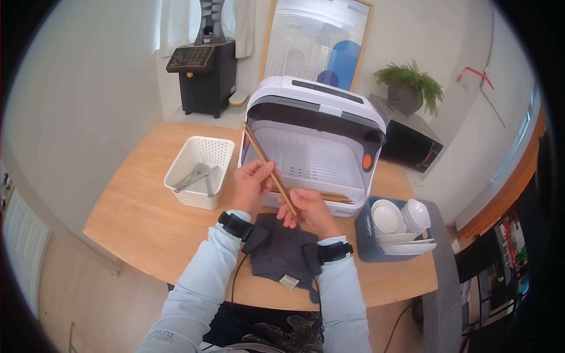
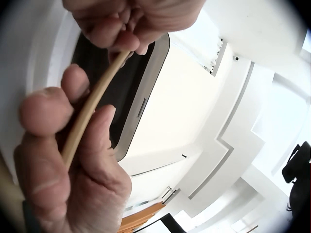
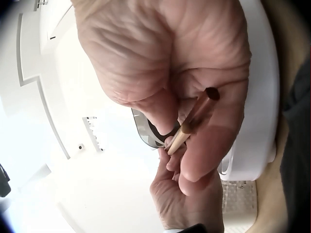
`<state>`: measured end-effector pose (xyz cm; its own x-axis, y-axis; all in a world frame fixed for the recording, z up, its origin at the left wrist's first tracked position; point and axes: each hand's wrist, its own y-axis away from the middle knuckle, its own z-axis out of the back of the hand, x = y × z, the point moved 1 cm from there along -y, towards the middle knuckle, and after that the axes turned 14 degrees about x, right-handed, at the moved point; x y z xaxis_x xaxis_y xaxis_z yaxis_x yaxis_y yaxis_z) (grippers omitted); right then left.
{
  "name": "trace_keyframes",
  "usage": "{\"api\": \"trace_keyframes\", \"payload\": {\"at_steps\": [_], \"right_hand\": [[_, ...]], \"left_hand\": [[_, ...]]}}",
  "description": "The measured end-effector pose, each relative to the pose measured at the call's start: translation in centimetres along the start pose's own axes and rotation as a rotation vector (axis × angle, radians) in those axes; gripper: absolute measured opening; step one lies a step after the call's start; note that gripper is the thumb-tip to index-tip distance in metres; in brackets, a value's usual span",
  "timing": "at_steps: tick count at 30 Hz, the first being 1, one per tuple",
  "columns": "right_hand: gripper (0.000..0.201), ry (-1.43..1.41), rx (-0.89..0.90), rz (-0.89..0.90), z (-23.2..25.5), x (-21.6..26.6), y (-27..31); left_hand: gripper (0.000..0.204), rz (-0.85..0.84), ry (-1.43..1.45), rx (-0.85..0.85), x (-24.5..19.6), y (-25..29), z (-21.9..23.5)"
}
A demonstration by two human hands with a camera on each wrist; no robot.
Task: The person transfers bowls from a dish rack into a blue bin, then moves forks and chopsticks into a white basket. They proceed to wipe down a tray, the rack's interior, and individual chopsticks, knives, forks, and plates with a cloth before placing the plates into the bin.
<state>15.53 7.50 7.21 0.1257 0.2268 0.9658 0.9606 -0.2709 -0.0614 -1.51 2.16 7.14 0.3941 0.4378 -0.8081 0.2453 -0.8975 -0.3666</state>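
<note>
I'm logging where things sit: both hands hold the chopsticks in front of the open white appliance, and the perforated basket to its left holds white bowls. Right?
Not quite. The head view shows the perforated basket holding metal utensils; the white bowls sit on the blue mat at right. The rest stands.

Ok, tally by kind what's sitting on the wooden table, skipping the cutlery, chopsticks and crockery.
White perforated basket: 1
White dish dryer: 1
Dark grey cloth: 1
Blue-grey tray: 1
Total: 4
</note>
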Motion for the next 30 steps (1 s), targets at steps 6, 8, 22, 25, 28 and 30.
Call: {"api": "trace_keyframes", "payload": {"at_steps": [6,8,22,25,28,30], "right_hand": [[0.034,-0.002,0.044,0.009,1.0,0.0,0.6],[0.034,-0.019,-0.006,0.059,0.6,0.1,0.5],[0.027,0.029,-0.109,0.003,0.5,0.0,0.3],[0.026,0.037,-0.101,0.0,0.4,0.1,0.3],[0.026,0.043,-0.093,0.014,0.4,-0.1,0.3],[0.027,0.059,-0.101,0.017,0.6,-0.3,0.2]], "left_hand": [[0.016,-0.141,0.048,-0.089,-0.7,-0.6,2.3],[0.016,-0.146,0.048,-0.065,-0.7,-0.6,2.1],[0.017,-0.04,-0.062,0.149,0.7,0.0,-0.2],[0.017,-0.014,-0.087,0.159,0.9,0.1,-0.4],[0.017,0.013,-0.123,0.175,0.6,0.2,-0.7],[0.017,0.03,-0.129,0.198,0.7,0.3,-0.9]]}}
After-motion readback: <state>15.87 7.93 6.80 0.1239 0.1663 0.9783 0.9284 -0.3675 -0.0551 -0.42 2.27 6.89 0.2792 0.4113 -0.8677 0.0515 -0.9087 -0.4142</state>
